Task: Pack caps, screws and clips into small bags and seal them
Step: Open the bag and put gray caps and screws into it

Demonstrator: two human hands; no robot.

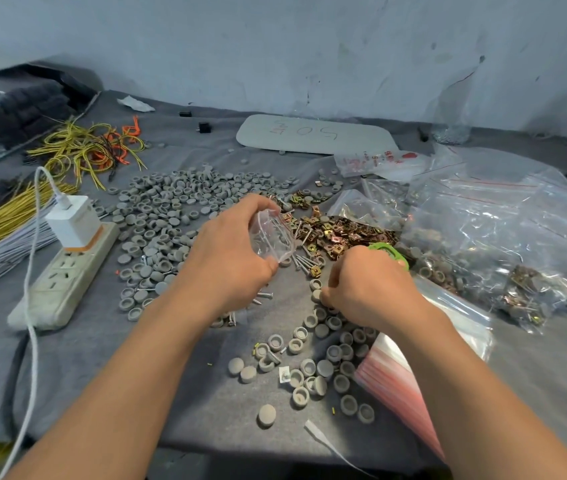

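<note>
Head view: left hand (pixel 230 258) pinches a small clear bag (pixel 273 235), right hand (pixel 368 289) down among loose grey caps (pixel 323 362)

The bag is held off the grey cloth (pixel 102 358) at centre, between thumb and curled fingers, just near of the big cap pile (pixel 171 209) and left of the brass clips (pixel 344 233). Screws (pixel 304 263) lie between the two hands. The right hand's fingers curl onto a cap; whether they grip it cannot be told. A green plastic piece (pixel 391 252) shows just beyond its knuckles. Large clear bags (pixel 500 237) crowd the right side, and a stack of red-striped zip bags (pixel 396 372) lies under the right forearm. A power strip (pixel 67 282) bounds the left. Bare cloth shows near left, up to the table's near edge
</note>
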